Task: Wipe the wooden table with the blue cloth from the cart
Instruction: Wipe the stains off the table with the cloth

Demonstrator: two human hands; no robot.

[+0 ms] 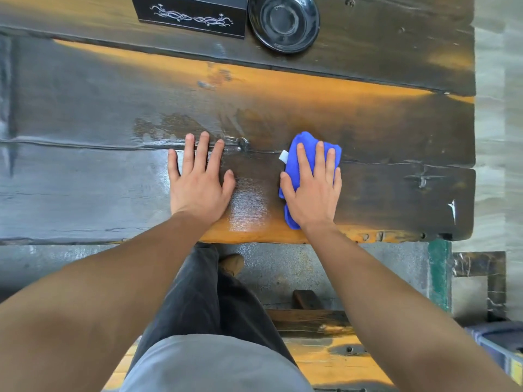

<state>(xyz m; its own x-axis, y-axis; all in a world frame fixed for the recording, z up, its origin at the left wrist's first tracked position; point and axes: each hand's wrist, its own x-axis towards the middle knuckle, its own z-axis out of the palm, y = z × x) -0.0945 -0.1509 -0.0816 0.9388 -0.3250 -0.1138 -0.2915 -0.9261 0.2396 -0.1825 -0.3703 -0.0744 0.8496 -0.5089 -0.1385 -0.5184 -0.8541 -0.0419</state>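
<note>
crumpled blue cloth [304, 142]: middle hidden under flat right hand [312, 190] | black box with silver scrollwork [192, 15]: top cut by frame edge | round black glossy dish [283, 22]: far rim cut off | dark wooden plank table [99, 108]: left end runs out of frame

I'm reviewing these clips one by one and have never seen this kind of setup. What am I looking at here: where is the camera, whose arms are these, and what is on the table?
There is no machine here. A person wears one wide-angle camera on the head, so the single picture looks down along their own bare arms. The left hand lies flat, fingers spread, on the wooden table and holds nothing. The right hand presses flat on a bunched blue cloth, which has a small white tag at its left edge. Between the hands the wood looks shiny, perhaps wet. At the far edge sit a black box with a silver pattern and an empty black dish. Below the table edge you see the person's trousers, a shoe and a wooden bench.
</note>
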